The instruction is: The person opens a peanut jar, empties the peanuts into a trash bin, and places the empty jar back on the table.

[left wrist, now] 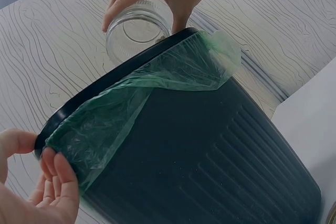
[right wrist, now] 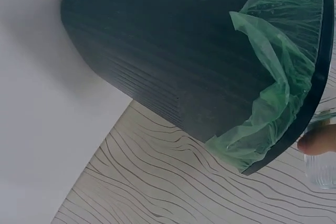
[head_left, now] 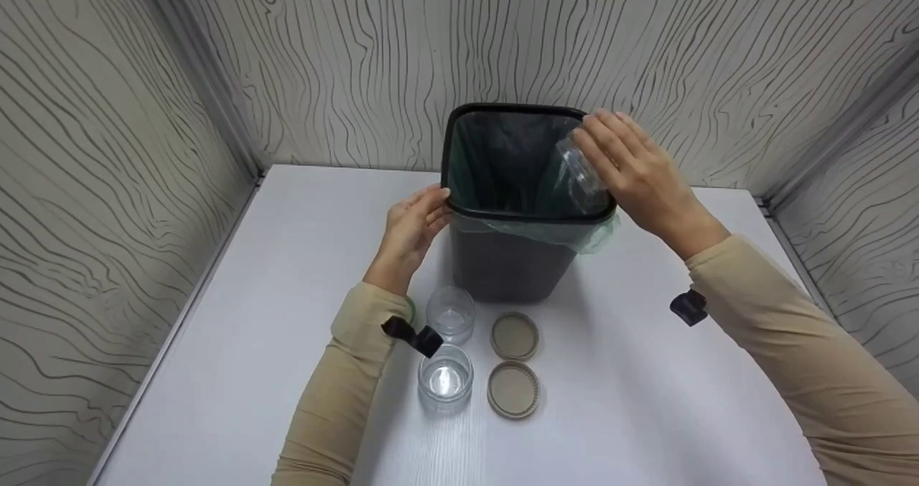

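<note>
A dark bin with a green plastic liner folded over its rim stands on the white table. At the rim's near left corner, my left hand pinches the edge and liner between thumb and fingers. Over the right side of the opening, my right hand grips a clear jar, which is tilted. The left wrist view shows this jar without a lid, fingers and thumb around it. Part of the jar and a fingertip appear in the right wrist view.
Two clear jars, one nearer the bin and one in front, stand beside my left forearm. Right of them lie two beige round lids, a farther lid and a nearer lid. Wood-patterned walls enclose the table.
</note>
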The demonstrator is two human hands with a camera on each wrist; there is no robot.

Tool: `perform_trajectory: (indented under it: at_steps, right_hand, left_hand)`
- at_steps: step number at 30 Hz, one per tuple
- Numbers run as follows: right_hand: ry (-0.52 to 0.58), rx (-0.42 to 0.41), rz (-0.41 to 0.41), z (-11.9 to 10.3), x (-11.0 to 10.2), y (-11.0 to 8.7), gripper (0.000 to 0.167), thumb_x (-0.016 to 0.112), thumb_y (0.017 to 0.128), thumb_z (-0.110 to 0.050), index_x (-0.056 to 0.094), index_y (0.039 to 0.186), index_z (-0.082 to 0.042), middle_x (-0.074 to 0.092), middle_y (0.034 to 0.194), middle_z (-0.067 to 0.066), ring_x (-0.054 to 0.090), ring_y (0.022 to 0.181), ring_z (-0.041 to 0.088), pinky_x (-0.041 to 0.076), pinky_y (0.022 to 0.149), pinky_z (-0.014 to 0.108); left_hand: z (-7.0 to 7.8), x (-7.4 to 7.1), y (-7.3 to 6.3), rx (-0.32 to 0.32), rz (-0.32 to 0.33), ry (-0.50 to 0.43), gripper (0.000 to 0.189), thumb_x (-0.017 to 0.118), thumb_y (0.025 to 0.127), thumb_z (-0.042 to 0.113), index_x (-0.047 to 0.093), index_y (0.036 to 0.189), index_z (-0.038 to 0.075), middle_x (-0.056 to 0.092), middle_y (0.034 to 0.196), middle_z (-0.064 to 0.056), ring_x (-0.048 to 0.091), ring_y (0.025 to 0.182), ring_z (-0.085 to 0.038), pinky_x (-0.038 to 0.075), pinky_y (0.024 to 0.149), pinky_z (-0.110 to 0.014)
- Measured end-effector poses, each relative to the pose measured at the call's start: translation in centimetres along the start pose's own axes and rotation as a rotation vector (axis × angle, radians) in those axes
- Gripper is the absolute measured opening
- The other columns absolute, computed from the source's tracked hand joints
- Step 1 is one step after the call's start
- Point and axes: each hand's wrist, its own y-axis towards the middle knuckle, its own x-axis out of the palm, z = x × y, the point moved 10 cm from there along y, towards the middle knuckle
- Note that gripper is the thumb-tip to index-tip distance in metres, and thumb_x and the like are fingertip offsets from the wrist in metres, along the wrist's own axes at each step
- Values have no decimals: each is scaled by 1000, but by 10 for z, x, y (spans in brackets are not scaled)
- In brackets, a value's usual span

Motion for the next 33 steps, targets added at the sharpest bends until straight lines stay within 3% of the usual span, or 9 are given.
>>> perform_trajectory:
  at_steps: [8, 12, 18, 25, 33]
  right_hand:
    - [-91, -91, -88, -7, 6, -2, 53, 59, 82, 14, 50, 133, 4, 57, 132, 21, 54, 125, 35, 32, 120, 36]
    - [-103, -120, -76, -8, 6, -1, 53, 60, 81, 14, 51, 133, 3, 58, 131, 20, 55, 124, 33, 35, 118, 36]
    - [-52, -89, -28, -5, 3, -1, 51, 57, 81, 16, 53, 130, 4, 60, 129, 21, 56, 122, 34, 34, 120, 35]
    - [-64, -81, -56, -6, 5, -4, 50, 58, 82, 15, 53, 131, 3, 59, 130, 21, 56, 124, 34, 34, 119, 35]
    - [-157, -160, -108, -10, 12, 2, 51, 59, 83, 11, 51, 132, 2, 58, 132, 19, 55, 125, 32, 42, 111, 38]
  left_hand:
    - [0, 0, -1, 4, 1, -11, 43, 57, 92, 4, 48, 132, -10, 64, 88, -2, 62, 72, -6, 53, 68, -16]
    - [0, 0, -1, 2, 10, -12, 43, 57, 91, 3, 48, 131, -10, 64, 87, -2, 62, 72, -7, 53, 68, -16]
    - [0, 0, -1, 8, 13, -17, 42, 57, 91, 3, 49, 130, -10, 65, 86, -2, 63, 71, -6, 53, 67, -16]
    - [1, 1, -1, 16, 2, -9, 42, 57, 91, 3, 49, 130, -11, 65, 87, -3, 63, 71, -6, 54, 67, -16]
    - [1, 2, -1, 19, -2, -27, 43, 56, 92, 2, 47, 132, -12, 65, 84, -3, 62, 69, -6, 53, 65, -15]
